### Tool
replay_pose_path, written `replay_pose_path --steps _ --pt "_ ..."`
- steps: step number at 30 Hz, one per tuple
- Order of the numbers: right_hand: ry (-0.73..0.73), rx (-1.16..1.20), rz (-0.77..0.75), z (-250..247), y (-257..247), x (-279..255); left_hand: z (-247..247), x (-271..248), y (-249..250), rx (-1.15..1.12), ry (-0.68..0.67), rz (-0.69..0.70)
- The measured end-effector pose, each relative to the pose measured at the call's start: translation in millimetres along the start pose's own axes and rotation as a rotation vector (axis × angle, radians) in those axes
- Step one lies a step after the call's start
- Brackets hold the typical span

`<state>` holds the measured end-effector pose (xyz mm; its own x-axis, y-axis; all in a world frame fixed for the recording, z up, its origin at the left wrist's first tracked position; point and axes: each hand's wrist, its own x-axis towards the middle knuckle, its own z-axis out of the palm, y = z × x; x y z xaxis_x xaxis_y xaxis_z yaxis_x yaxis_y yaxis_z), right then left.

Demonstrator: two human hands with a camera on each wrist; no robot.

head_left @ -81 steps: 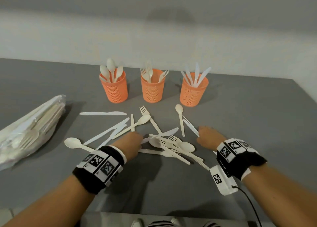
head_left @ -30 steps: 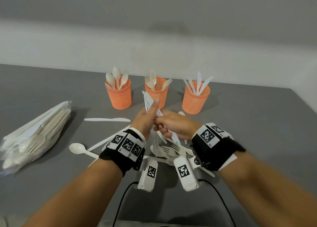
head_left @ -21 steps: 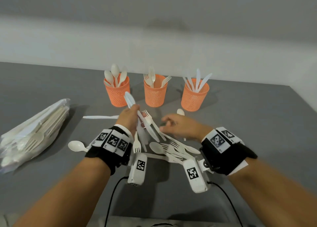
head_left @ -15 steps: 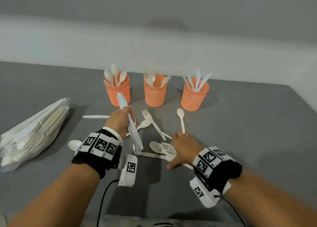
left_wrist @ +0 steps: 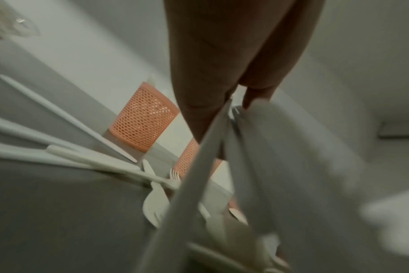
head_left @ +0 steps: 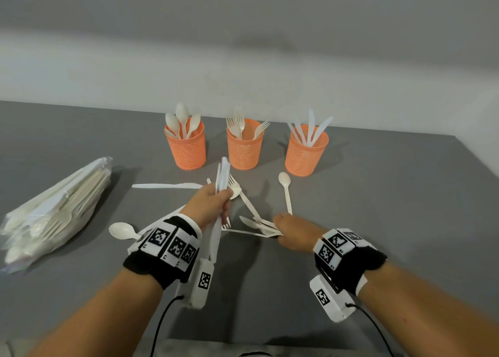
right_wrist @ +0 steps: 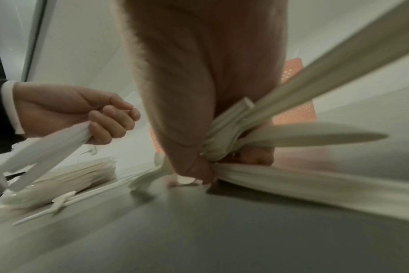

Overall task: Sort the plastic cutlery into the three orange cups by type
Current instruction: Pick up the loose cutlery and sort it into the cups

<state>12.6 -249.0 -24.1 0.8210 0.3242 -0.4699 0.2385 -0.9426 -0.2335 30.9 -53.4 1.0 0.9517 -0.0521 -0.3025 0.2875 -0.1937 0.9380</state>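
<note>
Three orange mesh cups stand at the back: spoons cup (head_left: 186, 151), forks cup (head_left: 244, 151), knives cup (head_left: 306, 157). My left hand (head_left: 222, 203) grips a bundle of white knives (head_left: 223, 173) nearly upright above the table, in front of the forks cup; the bundle (left_wrist: 268, 166) fills the left wrist view. My right hand (head_left: 280, 228) is down on the table, fingers curled round several loose cutlery pieces (head_left: 259, 225). In the right wrist view its fingertips (right_wrist: 196, 170) pinch those pieces (right_wrist: 257, 133) against the tabletop.
A clear bag of spare cutlery (head_left: 54, 213) lies at the left. Loose on the grey table (head_left: 405, 221) are a knife (head_left: 167, 186), a spoon (head_left: 286, 192), another spoon (head_left: 121, 231) and a fork (head_left: 243, 194). The table's right edge runs near the knives cup.
My left hand has shifted right and tipped the knife bundle more upright. My right hand, earlier reaching onto the pile, now has its fingers curled round several pieces.
</note>
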Motion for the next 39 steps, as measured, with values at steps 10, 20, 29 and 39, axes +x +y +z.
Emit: replay_pose_path --steps 10,20,29,39 --pt "0.111 0.236 -0.003 -53.3 8.1 -8.1 25.9 0.1 12.2 0.906 -0.048 0.410" --pt "0.207 1.001 -0.096 -75.5 13.1 -11.4 2.1 7.5 11.8 0.758 0.066 0.373" --pt "0.350 1.216 -0.197 -59.9 -39.4 16.8 32.3 9.6 23.8 -0.163 0.017 0.211" --pt "0.421 1.653 -0.234 -56.1 -61.6 35.7 29.9 11.8 17.0 -0.096 -0.156 0.367"
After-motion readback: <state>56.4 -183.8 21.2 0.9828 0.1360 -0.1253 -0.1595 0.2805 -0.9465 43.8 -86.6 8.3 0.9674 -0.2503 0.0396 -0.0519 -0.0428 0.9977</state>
